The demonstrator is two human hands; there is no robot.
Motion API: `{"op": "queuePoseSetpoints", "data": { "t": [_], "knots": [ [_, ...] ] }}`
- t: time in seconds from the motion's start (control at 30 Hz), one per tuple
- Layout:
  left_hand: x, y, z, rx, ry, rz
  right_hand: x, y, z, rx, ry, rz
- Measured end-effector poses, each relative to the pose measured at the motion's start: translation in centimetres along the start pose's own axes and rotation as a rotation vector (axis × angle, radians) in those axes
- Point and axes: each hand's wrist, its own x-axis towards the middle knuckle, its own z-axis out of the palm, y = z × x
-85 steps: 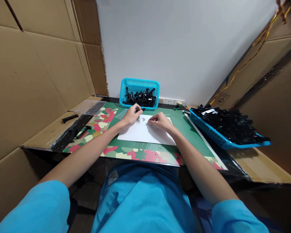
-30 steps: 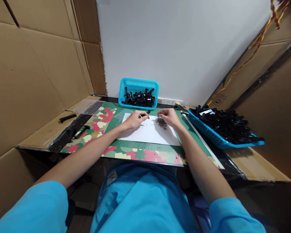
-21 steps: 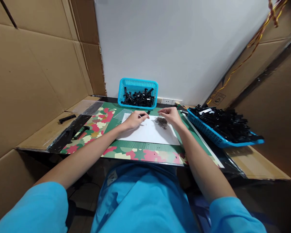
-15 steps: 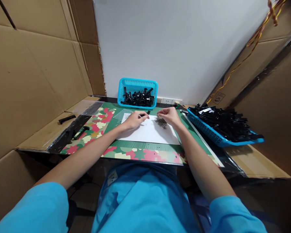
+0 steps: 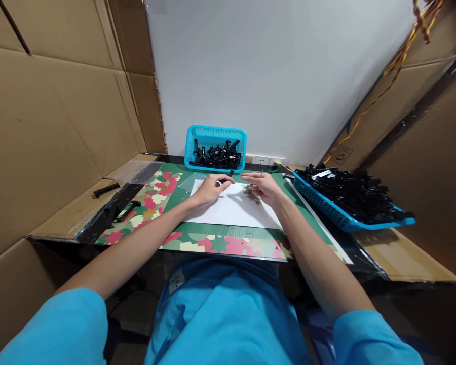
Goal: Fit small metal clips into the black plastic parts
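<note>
My left hand [image 5: 212,189] is closed around a black plastic part [image 5: 231,173], one end of which sticks out past the fingertips. Most of that part is hidden by the fingers. My right hand [image 5: 265,186] is a short way to the right, its fingers bent and pointing toward the left hand. Whatever is in its fingers is too small to make out. Partly beneath it, a pile of tiny metallic pieces [image 5: 252,195] lies on a white sheet of paper [image 5: 228,213].
A blue basket [image 5: 216,130] of black parts stands against the wall. Another blue basket [image 5: 338,217], heaped with black parts, is at the right. Loose black parts [image 5: 129,210] lie at the left on the patterned green mat [image 5: 197,243]. Cardboard walls [image 5: 61,111] flank the table.
My right hand has turned and its fingers have lifted off the pile of tiny pieces. The left hand keeps its hold on the black plastic part, nearly unmoved.
</note>
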Motion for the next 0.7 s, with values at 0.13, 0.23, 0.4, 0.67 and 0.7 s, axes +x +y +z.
{"op": "queuePoseSetpoints", "data": {
  "t": [0.13,0.23,0.4,0.67,0.7],
  "knots": [
    [0.1,0.2,0.0,-0.017,0.018,-0.014,0.0,0.3,0.9,0.072,-0.046,0.031],
    [0.0,0.4,0.0,-0.035,-0.004,-0.038,0.0,0.6,1.3,0.125,0.008,0.027],
    [-0.3,0.4,0.2,-0.035,-0.046,-0.035,0.4,1.2,1.2,0.284,0.271,-0.06],
    [-0.1,0.1,0.1,-0.058,-0.029,-0.061,0.9,1.7,0.8,0.441,0.223,-0.094],
    [-0.1,0.2,0.1,-0.062,-0.026,-0.063,0.8,1.7,0.9,0.43,0.213,-0.102]
  ]
}}
